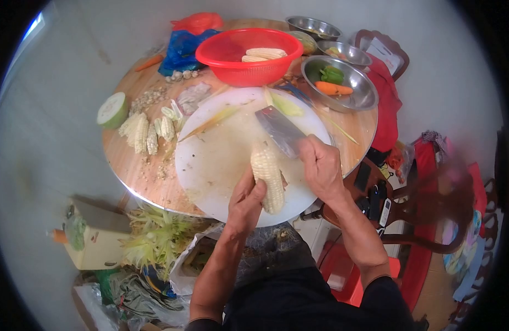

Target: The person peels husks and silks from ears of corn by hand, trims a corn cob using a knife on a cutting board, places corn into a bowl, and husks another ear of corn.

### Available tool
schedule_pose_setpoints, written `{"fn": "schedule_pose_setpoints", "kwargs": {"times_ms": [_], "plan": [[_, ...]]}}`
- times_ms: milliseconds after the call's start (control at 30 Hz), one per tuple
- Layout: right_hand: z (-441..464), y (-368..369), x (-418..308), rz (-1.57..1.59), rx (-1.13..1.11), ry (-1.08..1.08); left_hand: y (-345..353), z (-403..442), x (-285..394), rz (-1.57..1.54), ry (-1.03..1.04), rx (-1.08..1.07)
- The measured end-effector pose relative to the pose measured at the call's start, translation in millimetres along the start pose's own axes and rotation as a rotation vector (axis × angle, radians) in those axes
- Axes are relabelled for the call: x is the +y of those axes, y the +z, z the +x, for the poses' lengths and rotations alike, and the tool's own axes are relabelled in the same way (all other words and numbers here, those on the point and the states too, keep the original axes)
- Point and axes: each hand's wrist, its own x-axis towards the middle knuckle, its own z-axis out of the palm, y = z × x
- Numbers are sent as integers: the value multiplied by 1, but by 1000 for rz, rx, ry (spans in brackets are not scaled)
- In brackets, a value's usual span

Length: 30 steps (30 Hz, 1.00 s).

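My left hand (247, 199) is wrapped round a pale, husked ear of corn (269, 181), held tilted above a round white cutting board (210, 165). In my right hand (322, 166) is a cleaver (279, 128), gripped by its handle, its broad blade pointing up and left over the board. The blade is apart from the corn. Strips of green and yellow husk (287, 105) lie on the far part of the board. Left of the board, on the wooden table, are several corn pieces (140, 134) with bits scattered around them.
A red plastic basket (249, 74) with husked corn stands behind the board. To its right, a steel bowl (365, 91) holds a carrot and a green pepper. A cut green gourd (112, 110) sits at the table's left edge. Below lies a husk pile (155, 234); a wooden chair (411, 212) stands right.
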Motion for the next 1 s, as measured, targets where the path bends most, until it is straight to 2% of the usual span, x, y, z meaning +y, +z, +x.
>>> {"fn": "schedule_pose_setpoints", "kwargs": {"times_ms": [67, 100, 167, 200, 267, 300, 367, 400, 467, 500, 567, 600, 700, 733, 800, 933, 1000], "plan": [[2, -4, -1, 170, -86, 219, 3, 2, 5, -154, -39, -19], [3, -4, -4, 170, -84, 222, 2, 3, 4, -153, -42, -21], [4, -4, -13, 67, -124, 44, -1, 4, 1, -189, -65, -85], [6, -2, -16, 64, -120, 50, -2, 4, 0, -190, -70, -90], [10, 2, -19, 8, -80, -164, -3, 3, 0, -159, -99, -138], [9, 4, -17, 8, -81, -163, -2, 2, 0, -159, -101, -137], [6, 11, -11, -187, -29, -307, 1, -1, 2, -144, -190, 4], [3, 13, -11, -184, -30, -309, 6, 0, 4, -143, -188, 8], [-12, 15, -14, -71, -111, -663, 17, 4, 8, -207, -190, 350], [-22, 13, -19, -68, -113, -669, 10, 4, 8, -207, -185, 354], [-39, 5, -28, 58, -286, -562, -8, 2, 6, -374, -153, 138], [-37, 3, -26, 62, -292, -563, -14, 3, 4, -376, -152, 145], [-26, -1, -11, -72, -261, -160, -16, 6, 2, -267, -109, 62], [-22, -2, -10, -76, -254, -158, -11, 6, 4, -286, -113, 100], [-16, 1, -11, 39, -182, 34, -6, 7, 5, -305, -114, 141], [-19, 5, -28, -34, -321, 29, 4, 10, 5, -322, -101, 269], [-23, 12, -32, -69, -296, -268, 3, 10, 2, -358, -107, 338]]}}
